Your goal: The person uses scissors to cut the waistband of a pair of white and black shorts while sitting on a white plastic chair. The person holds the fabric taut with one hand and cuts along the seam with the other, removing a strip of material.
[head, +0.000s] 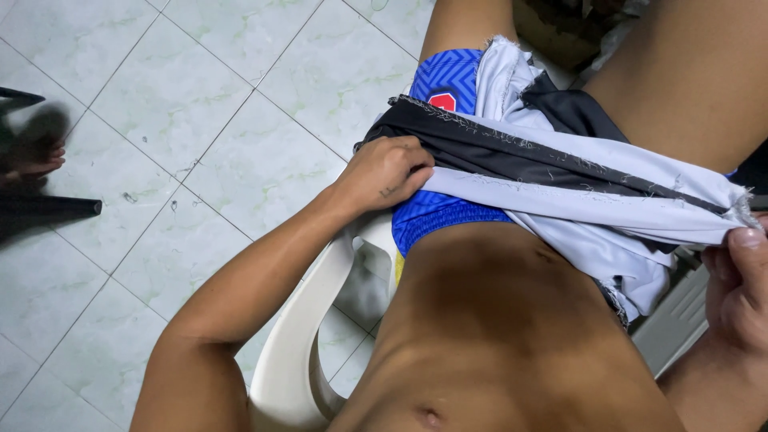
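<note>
Both hands gripping grey-and-black cloth (560, 172) stretched mid-frame: left hand (388, 172) clenched on one end, right hand (740, 280) pinching the frayed end. Looks like straightening; keep tension even.

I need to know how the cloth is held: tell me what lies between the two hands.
In the head view, a stretched band of frayed grey and black fabric spans from the left hand to the right hand, above blue patterned shorts.

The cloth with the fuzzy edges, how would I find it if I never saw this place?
Start at the white plastic chair on the pale tiled floor. Over the seated person's lap, a long strip of cloth stretches between the left hand and the right hand. It is grey-white with a black band and frayed edges, unlike the smooth bright blue shorts beneath.
</note>
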